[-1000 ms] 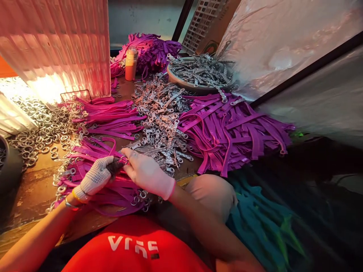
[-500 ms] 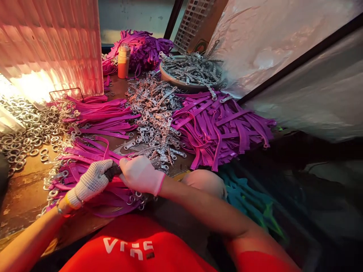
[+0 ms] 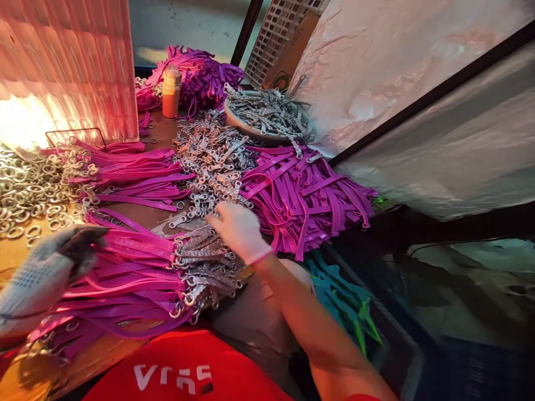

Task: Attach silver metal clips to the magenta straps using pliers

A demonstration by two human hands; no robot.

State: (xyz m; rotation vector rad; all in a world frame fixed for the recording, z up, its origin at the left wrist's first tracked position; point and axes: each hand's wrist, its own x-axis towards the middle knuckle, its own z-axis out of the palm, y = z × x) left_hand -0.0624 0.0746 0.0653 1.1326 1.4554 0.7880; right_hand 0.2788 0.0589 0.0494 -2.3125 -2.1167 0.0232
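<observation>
Crowded bench, little bare room

Straps (image 3: 305, 195), clips (image 3: 209, 161) and rings (image 3: 25, 189) cover the bench (image 3: 137, 214); a bare strip runs between strap piles, the panel (image 3: 71, 67) walls the left.

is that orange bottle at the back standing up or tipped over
Upright. The orange bottle stands on the table with its pale cap on top, in front of the far heap of purple straps.

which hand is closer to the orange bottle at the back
Right. The right hand rests on the metal clasp pile, in front of the orange bottle. The left hand is lower left, over purple straps, farther off.
</observation>
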